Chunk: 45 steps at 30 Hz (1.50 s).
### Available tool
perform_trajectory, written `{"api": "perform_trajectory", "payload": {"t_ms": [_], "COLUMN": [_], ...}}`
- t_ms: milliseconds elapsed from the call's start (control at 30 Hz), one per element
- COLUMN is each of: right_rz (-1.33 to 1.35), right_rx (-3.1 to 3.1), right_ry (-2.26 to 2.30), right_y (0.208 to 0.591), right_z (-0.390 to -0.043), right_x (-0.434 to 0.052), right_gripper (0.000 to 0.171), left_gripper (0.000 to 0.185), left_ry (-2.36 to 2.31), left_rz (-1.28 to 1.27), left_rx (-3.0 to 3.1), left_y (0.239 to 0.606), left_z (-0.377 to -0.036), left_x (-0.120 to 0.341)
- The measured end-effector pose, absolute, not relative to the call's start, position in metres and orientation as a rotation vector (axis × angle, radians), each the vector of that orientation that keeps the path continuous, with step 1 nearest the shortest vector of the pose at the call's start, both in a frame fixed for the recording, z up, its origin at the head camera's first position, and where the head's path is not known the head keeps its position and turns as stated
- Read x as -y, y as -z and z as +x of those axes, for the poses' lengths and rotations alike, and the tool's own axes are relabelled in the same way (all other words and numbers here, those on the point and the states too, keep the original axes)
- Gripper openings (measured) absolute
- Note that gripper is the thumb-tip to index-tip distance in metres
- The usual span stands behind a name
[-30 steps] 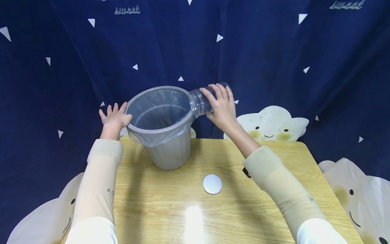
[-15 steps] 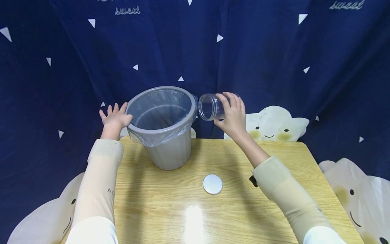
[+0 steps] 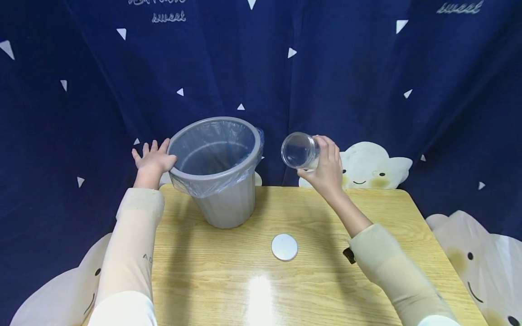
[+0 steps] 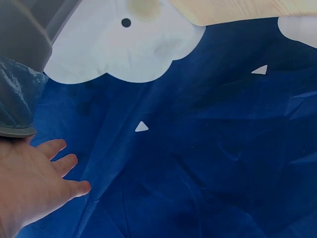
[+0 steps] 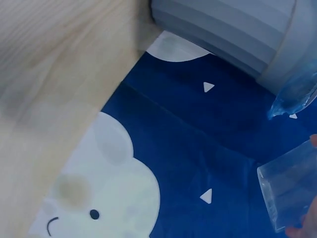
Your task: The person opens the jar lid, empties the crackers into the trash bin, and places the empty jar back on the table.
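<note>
A grey trash bin (image 3: 216,199) lined with a clear bag (image 3: 228,181) stands at the back left of the table. My left hand (image 3: 152,162), fingers spread, touches the left side of its rim. Its palm and fingers also show in the left wrist view, below the rim. To the right of the bin, apart from it, my right hand (image 3: 327,167) grips a clear jar (image 3: 299,151) in the air. The jar is tilted, its round mouth facing left and toward me. A round silver lid (image 3: 284,247) lies flat on the table.
The wooden table (image 3: 228,271) ends just behind the bin. A dark blue curtain (image 3: 350,68) with white triangles and clouds hangs behind and around it. A small black object (image 3: 349,255) shows at the right sleeve's edge.
The jar has left the bin's right rim. My right hand has carried it right and down, turning its mouth more toward me. The left hand stays at the rim.
</note>
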State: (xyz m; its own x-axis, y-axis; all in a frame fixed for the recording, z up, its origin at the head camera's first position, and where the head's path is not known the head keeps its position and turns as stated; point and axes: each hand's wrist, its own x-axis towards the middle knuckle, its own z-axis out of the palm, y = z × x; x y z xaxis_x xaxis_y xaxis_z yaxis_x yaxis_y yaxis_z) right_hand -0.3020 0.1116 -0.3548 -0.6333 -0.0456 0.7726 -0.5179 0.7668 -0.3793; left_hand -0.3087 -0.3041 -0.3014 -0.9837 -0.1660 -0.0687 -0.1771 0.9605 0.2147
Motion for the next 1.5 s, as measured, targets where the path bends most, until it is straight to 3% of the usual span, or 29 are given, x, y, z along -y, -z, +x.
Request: {"api": "perform_trajectory", "payload": {"t_ms": [600, 1500], "right_rz": [0.206, -0.003], "right_rx": [2.119, 2.134], "right_ry": [-0.952, -1.253], "right_y": [0.399, 0.479], "right_z": [-0.285, -0.253], "right_x": [-0.150, -0.185], "right_gripper": [0.088, 0.099], "left_gripper": [0.068, 0.068], "left_ry": [-0.347, -0.351], "left_rz": [-0.280, -0.272], "left_rx": [-3.070, -3.066], "left_y": [0.303, 0.302], "left_z": [-0.309, -0.310], "left_x": [0.304, 0.304]}}
